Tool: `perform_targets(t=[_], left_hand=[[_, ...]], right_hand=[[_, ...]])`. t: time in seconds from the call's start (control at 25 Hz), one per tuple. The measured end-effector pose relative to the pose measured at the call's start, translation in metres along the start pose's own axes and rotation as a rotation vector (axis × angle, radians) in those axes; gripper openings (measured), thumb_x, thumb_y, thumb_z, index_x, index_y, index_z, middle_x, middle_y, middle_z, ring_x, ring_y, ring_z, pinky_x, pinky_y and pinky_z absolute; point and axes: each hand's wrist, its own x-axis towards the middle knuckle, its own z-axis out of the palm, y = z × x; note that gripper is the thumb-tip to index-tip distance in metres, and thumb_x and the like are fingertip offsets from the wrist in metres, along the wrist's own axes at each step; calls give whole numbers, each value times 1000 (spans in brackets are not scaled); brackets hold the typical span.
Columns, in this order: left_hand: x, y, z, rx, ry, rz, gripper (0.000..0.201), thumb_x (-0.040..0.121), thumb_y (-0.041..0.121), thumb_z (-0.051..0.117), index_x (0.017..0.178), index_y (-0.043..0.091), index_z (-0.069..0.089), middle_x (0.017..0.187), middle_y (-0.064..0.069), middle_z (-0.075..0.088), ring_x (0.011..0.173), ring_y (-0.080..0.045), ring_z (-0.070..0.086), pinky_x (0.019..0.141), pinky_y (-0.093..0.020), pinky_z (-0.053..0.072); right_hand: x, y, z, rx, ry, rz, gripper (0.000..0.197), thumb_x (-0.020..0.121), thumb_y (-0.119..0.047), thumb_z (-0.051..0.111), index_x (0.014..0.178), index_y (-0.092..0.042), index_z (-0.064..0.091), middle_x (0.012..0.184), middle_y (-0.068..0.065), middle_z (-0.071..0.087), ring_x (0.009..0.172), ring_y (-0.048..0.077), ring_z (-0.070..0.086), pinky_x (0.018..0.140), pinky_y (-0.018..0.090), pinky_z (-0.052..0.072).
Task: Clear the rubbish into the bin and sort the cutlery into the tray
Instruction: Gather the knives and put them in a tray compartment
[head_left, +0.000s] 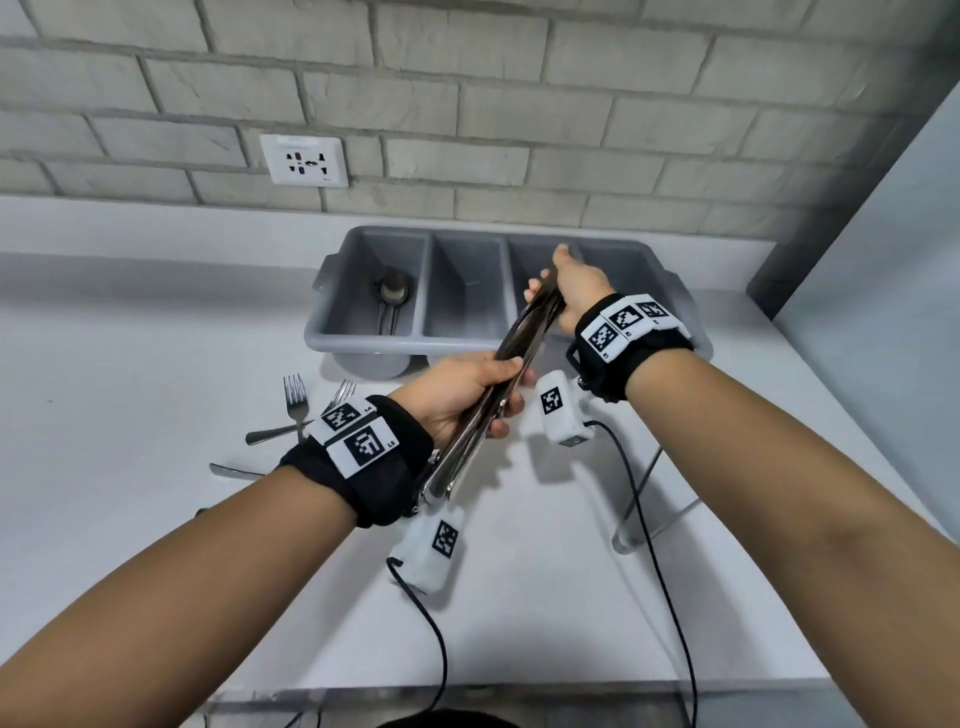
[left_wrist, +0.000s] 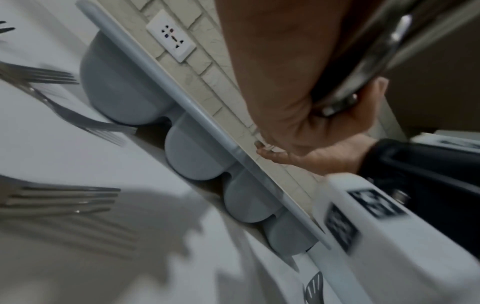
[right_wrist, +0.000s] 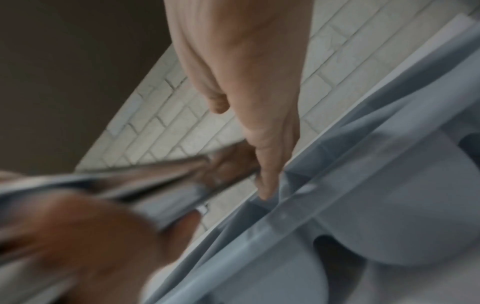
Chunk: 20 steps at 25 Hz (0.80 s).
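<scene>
Nearby, forks (head_left: 297, 410) beside tray (head_left: 363, 340)

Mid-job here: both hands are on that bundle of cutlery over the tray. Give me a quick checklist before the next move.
1. Left hand grips bundle of cutlery: ok.
2. Right hand holds the bundle's far end: ok.
3. Bundle is over the grey tray: ok.
4. Which type of cutlery the bundle holds: cannot tell.
5. Second compartment free: ok; spoons fill only the leftmost.
6. Forks sorted: not ok, they lie on the counter.
</scene>
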Motion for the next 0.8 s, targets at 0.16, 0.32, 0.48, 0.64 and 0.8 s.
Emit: perform_targets(t=[0.16,0.32,0.48,0.64,0.8], left_hand=[[11,-4,-14,-137,153,-25,23,100,20,34,83,12,48,74,4,48,35,-1,51,31,-9,33],[21,30,-24,-254,312,223,26,99,18,37,75,12,46,69,2,46,34,-2,50,32,-11,36],[27,64,-26,-237,423,479,13,99,15,40,86,11,42,60,0,45,33,-4,48,34,-14,36],[25,73,-29,-225,460,531,10,97,16,45,91,9,40,39,5,50,32,-6,48,35,-16,40],[22,55,-23,-83,461,526,23,95,14,49,72,13,44,42,3,53,32,-6,49,38,-17,42]], right_hand=[[-35,29,-17,-252,-272,222,33,95,-46,40,111,-17,45,87,8,51,82,28,59,86,47,50],[-89,43,-15,-524,-633,374,46,95,-54,26,103,-14,47,90,9,56,68,23,60,53,28,54],[-113,48,0,-560,-808,140,3,98,-16,40,97,-13,42,69,3,49,39,3,46,37,15,35],[-106,53,14,-587,-640,-115,24,98,-4,34,78,-16,37,65,1,42,40,5,42,36,14,32],[-104,55,19,-704,-577,-158,28,100,-10,32,73,-17,35,60,1,40,49,13,37,37,13,31]])
